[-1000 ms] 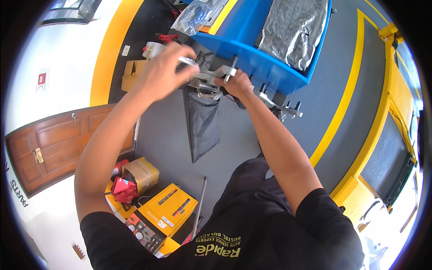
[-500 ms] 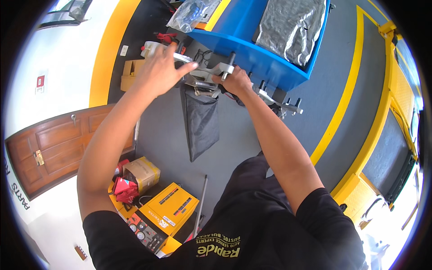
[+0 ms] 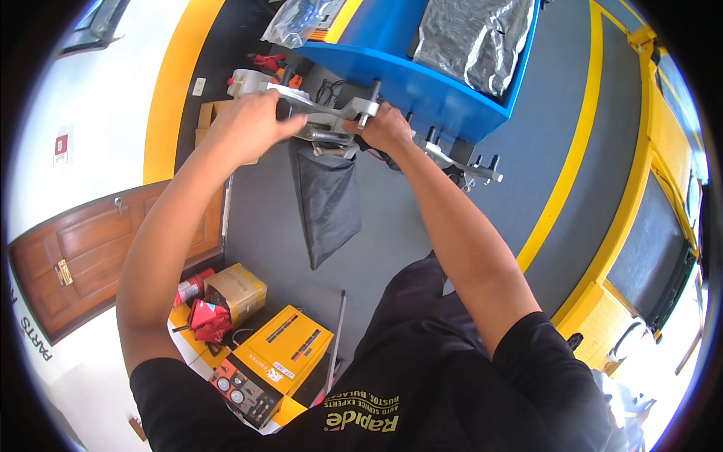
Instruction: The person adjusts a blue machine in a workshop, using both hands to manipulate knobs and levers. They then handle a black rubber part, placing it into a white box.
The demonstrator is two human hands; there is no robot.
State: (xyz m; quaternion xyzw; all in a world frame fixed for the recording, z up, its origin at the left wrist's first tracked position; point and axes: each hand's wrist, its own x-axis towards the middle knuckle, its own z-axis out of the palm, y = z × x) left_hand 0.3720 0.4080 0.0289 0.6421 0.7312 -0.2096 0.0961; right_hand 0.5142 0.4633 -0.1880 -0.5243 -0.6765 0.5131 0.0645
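Note:
A grey metal wheel clamp (image 3: 348, 111) with black pegs spans the space in front of the blue cabinet. My left hand (image 3: 252, 124) is at its left arm, fingers curled beside a dark knob and thumb pointing right. At its middle, my right hand (image 3: 388, 128) has its fingers closed round the clamp, just right of an upright peg; the fingertips are partly hidden. A black cloth pouch (image 3: 327, 203) hangs below, between my hands. More of the metal arm with pegs (image 3: 459, 162) stretches right beyond my right wrist.
The blue cabinet (image 3: 459, 113) carries a plastic-covered dark item (image 3: 474, 45). A yellow machine (image 3: 282, 346), a cardboard box (image 3: 235, 292) and a red fire extinguisher (image 3: 194, 286) stand lower left. A brown door (image 3: 113, 248) is left; a yellow lift frame (image 3: 648, 151) is right.
My left hand has moved left and slightly down, its fingers now curled closer in at the clamp's left arm. My right hand keeps its hold. The whole view has shifted slightly.

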